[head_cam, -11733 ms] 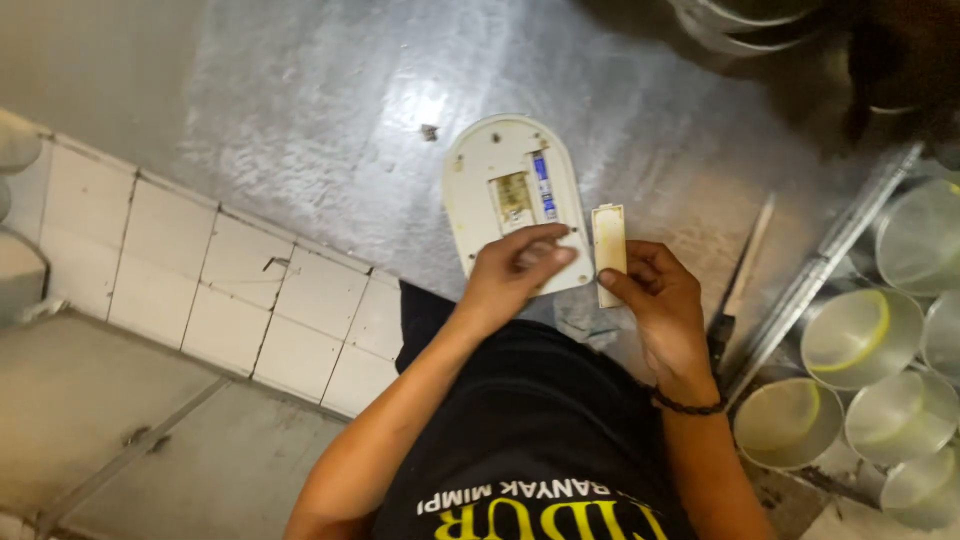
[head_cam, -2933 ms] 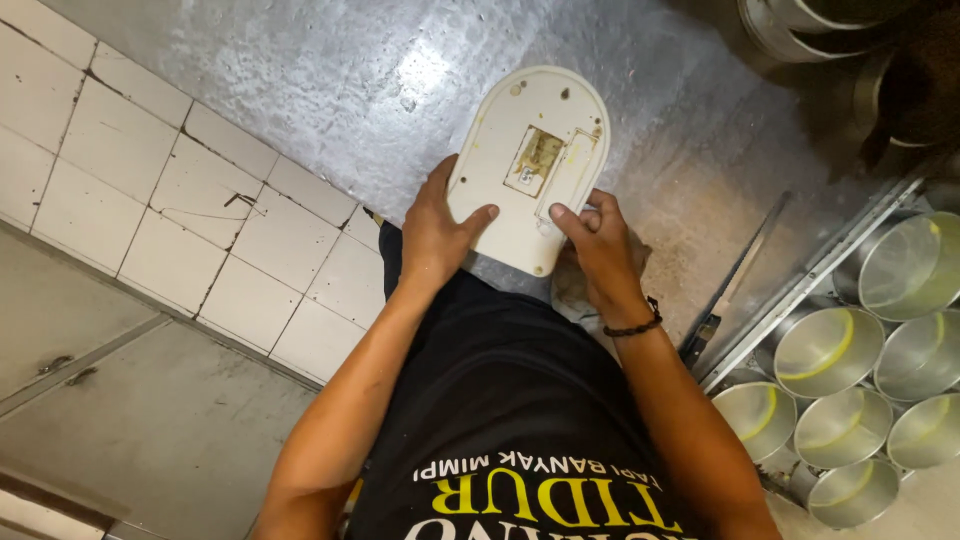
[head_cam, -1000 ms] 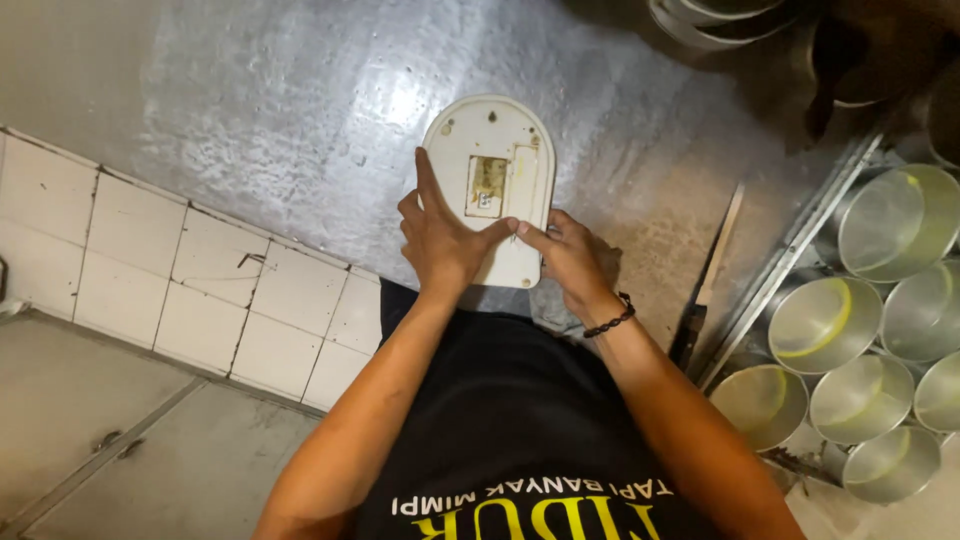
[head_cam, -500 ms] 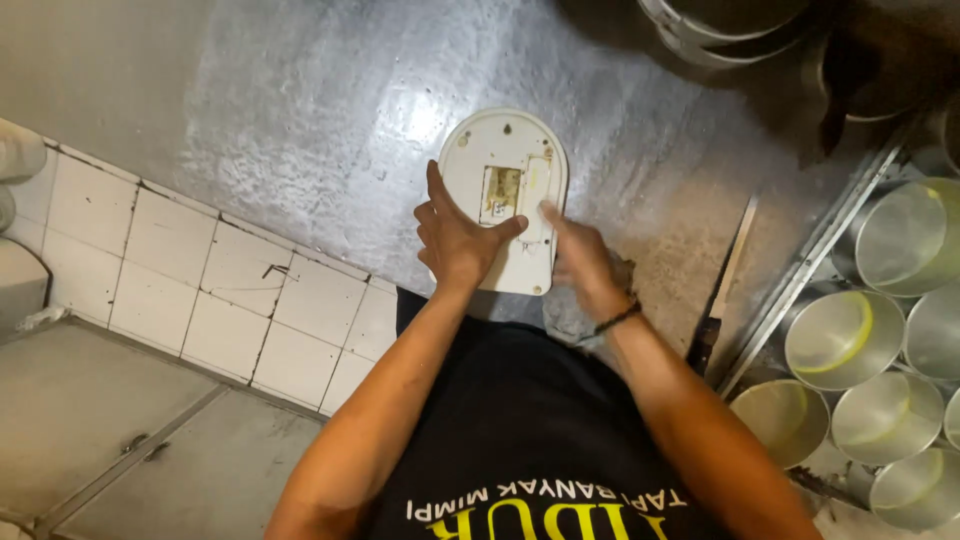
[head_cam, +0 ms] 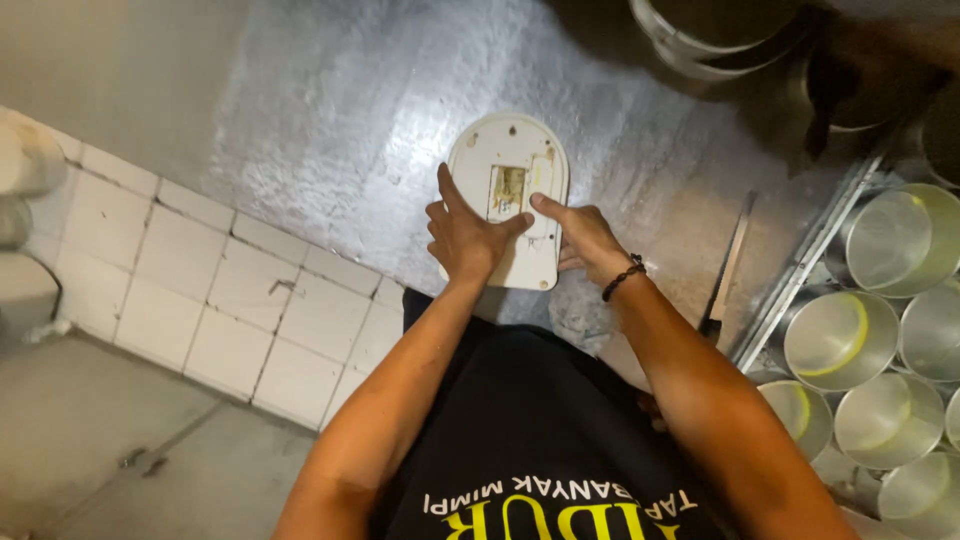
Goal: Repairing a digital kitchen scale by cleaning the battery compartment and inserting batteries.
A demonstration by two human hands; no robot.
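Observation:
A white oval device (head_cam: 508,150), like a kitchen scale turned underside up, lies on the metal counter (head_cam: 350,130). A small rectangular compartment (head_cam: 507,187) in its back stands uncovered. My left hand (head_cam: 463,235) rests on the device's lower left part, fingers spread, thumb reaching toward the compartment. My right hand (head_cam: 583,238), with a dark bracelet at the wrist, presses on the device's lower right, its index finger pointing at the compartment. Neither hand lifts the device off the counter.
A long knife (head_cam: 727,260) lies on the counter to the right. Several round metal tins (head_cam: 830,335) sit on a lower rack at right. Large metal bowls (head_cam: 715,30) stand at the top. White tiles (head_cam: 200,290) face the counter's front edge.
Over the last second both hands stayed on the device. My right index finger has come up to the compartment, and the view shifted slightly.

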